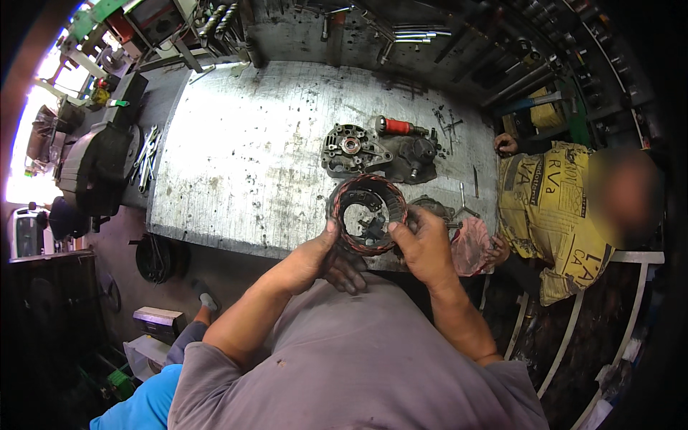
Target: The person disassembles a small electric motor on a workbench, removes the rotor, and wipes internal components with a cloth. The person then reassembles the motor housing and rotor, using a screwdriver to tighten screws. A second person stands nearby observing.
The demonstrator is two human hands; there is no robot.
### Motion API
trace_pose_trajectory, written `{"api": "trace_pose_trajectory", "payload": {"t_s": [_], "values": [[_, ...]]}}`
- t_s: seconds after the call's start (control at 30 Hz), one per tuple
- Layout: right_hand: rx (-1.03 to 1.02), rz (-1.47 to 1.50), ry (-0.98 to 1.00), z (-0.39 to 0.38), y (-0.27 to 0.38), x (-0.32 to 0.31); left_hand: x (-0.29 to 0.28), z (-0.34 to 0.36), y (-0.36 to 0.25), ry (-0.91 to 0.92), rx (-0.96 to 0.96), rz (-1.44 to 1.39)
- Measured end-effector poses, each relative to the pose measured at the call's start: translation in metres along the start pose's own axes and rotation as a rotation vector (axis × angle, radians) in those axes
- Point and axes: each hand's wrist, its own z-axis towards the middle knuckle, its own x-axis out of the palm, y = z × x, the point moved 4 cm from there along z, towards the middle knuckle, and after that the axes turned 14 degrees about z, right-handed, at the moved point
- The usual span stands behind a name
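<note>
Between my two hands, just above the near edge of the bench, is an alternator stator (395, 205), a dark ring with reddish copper windings around its rim. My left hand (331, 259) grips its left side, thumb on the upper rim and blackened fingers underneath. My right hand (428, 247) clasps the right side, its thumb pressing near the inner edge. Through the ring's opening some dark parts show, not clear enough to name. Beyond it lie an alternator housing (344, 159) and a second dark housing (417, 159). A red-bodied air ratchet or similar power tool (394, 127) rests behind them.
The metal-topped bench (236, 158) stretches left, with wrenches (146, 159) at its left side. A T-shaped tool (466, 204) and a pinkish cloth (471, 247) lie right. A co-worker in a yellow shirt (548, 190) sits there, one hand by the cloth. Tools line the back.
</note>
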Motion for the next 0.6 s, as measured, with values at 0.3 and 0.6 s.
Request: {"api": "trace_pose_trajectory", "payload": {"t_s": [0.3,0.6], "values": [[0.107,0.185,-0.053,0.009,-0.005,-0.018,-0.068,-0.048,-0.042,-0.341,0.128,0.257],[0.222,0.221,-0.116,-0.001,-0.01,-0.01,-0.098,-0.149,0.008,-0.776,0.221,0.085]]}}
